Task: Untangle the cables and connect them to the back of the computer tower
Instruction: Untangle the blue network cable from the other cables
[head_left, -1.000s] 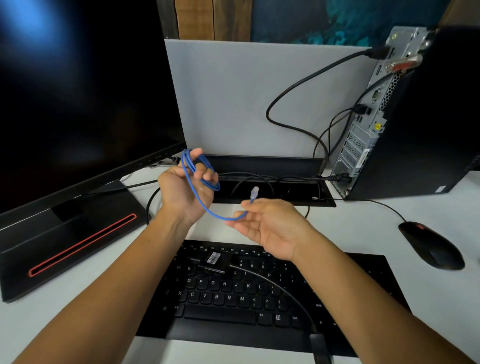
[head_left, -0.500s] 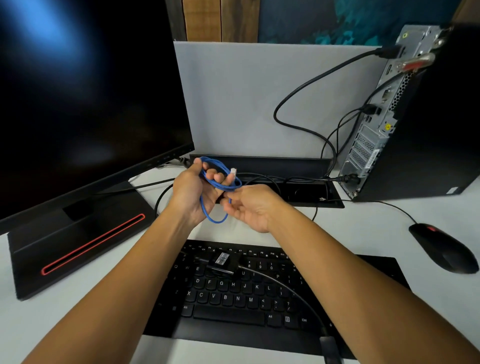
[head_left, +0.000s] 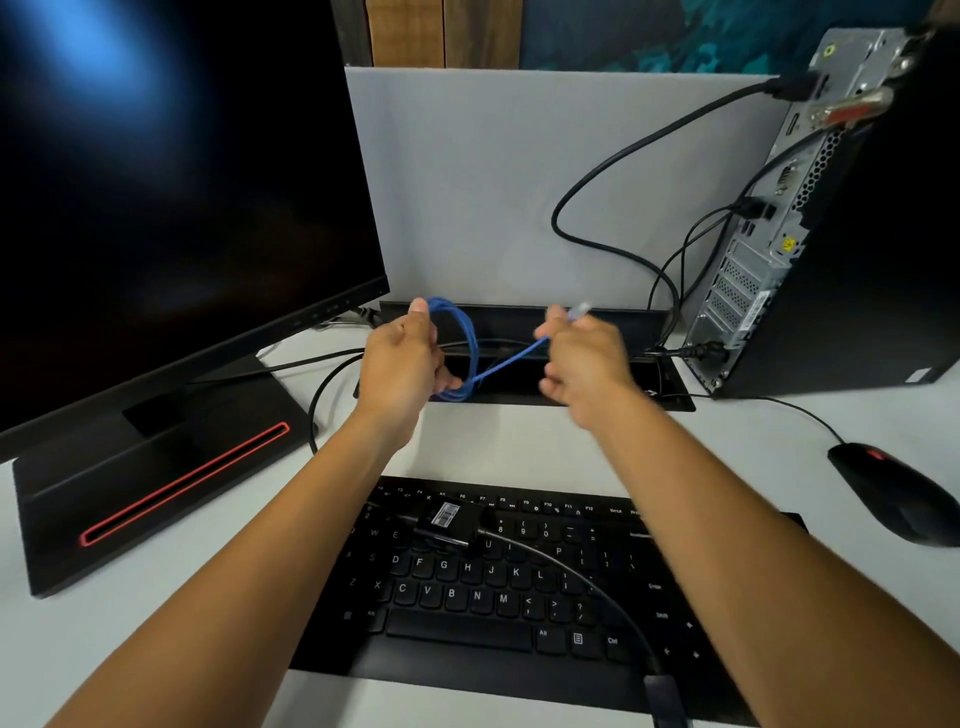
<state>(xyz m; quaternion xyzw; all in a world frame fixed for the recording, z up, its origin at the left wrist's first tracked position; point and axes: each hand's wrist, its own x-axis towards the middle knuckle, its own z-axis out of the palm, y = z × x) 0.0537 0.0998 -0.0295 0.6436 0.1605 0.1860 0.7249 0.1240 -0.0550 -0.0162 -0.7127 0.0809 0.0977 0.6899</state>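
Both hands work above the desk's cable tray, and they have drawn apart since half a second ago, when they met over the bundle. Left hand (head_left: 402, 364), at about 11 o'clock from the keyboard (head_left: 498, 587), curls around a blue Ethernet cable (head_left: 462, 348) that is still coiled in several loops, thumb up on the top of the coil. From the coil's lower edge one strand now runs taut toward 2 o'clock into the right hand (head_left: 582, 358), which pinches it just behind the clear plug (head_left: 577, 310); that hand is blurred, so the exact finger placement is hard to read. A moment earlier the plug lay against the coil, so a short free length has been paid out.

I judge the untangling is underway but unfinished: most of the cable remains looped. Computer tower (head_left: 810, 218) stands well apart at 2 o'clock from the right hand, rear panel facing left, with several black cables (head_left: 613, 166) already plugged in. More slack looks needed before the plug can reach it.
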